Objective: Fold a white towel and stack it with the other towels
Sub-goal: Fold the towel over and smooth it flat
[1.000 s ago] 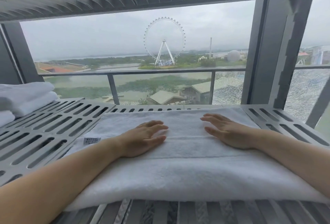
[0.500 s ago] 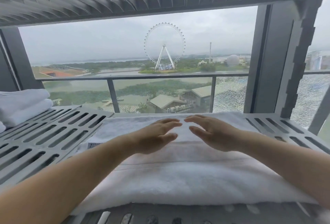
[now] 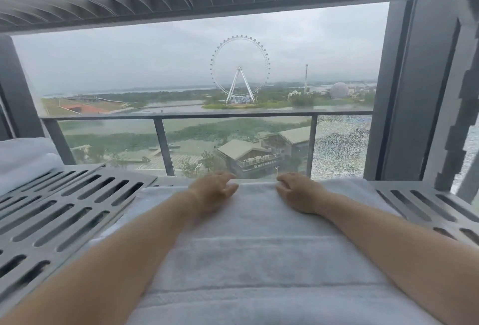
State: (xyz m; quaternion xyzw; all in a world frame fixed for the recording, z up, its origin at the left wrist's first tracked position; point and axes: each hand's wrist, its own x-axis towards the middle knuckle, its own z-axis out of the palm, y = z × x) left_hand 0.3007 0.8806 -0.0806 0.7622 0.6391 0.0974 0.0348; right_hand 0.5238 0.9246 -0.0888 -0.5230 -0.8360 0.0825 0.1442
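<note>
Slatted bench (image 3: 77, 210) under towel (image 3: 259, 260); left hand (image 3: 213, 190) and right hand (image 3: 295, 192) curled over its far edge, grip unclear; stack (image 3: 23, 161) far left.

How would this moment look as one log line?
step: fold | left hand, right hand: gripping far edge | white towel: flat | stack: left

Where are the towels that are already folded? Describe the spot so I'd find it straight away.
Start at the Ferris wheel in the window and drop down to the slotted grey shelf. Follow the shelf to its far left edge: the folded towels lie there in a white pile. Unlike the towel spread flat in the middle, no hand touches them.
</note>
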